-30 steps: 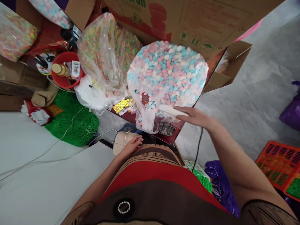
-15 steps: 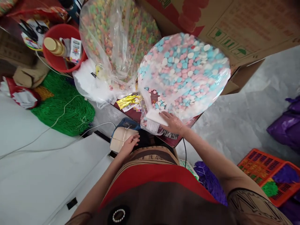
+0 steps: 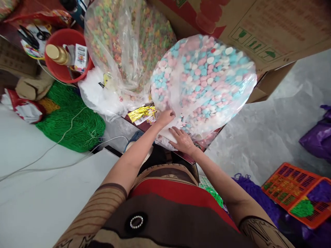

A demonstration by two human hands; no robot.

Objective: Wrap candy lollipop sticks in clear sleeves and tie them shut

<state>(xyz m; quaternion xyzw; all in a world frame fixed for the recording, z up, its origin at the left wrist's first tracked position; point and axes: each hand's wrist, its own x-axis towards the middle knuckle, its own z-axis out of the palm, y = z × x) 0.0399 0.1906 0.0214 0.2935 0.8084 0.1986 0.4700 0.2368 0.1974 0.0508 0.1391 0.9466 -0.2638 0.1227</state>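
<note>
A big clear plastic bag (image 3: 214,79) bulges with pink, blue and white round candies. At its mouth, my left hand (image 3: 166,117) is closed, fingertips curled in; what it pinches, if anything, is too small to make out. My right hand (image 3: 183,140) lies with fingers spread over a white flat-topped block (image 3: 169,133) on the bag's near edge. Both forearms hide part of the table edge. Left of my left hand sits a bundle of gold twist ties (image 3: 141,113).
Another clear bag (image 3: 131,44) holds orange and green ring-shaped pieces. A red bowl (image 3: 67,78) contains a gold-lidded jar. Cardboard boxes (image 3: 248,20) stand behind. Green netting (image 3: 74,127) lies left; an orange basket (image 3: 287,187) and purple bags (image 3: 317,141) are right.
My left hand has moved up and right from the tan bundle by my lap to the candy bag's mouth. My right hand stays on the white block, shifted slightly.
</note>
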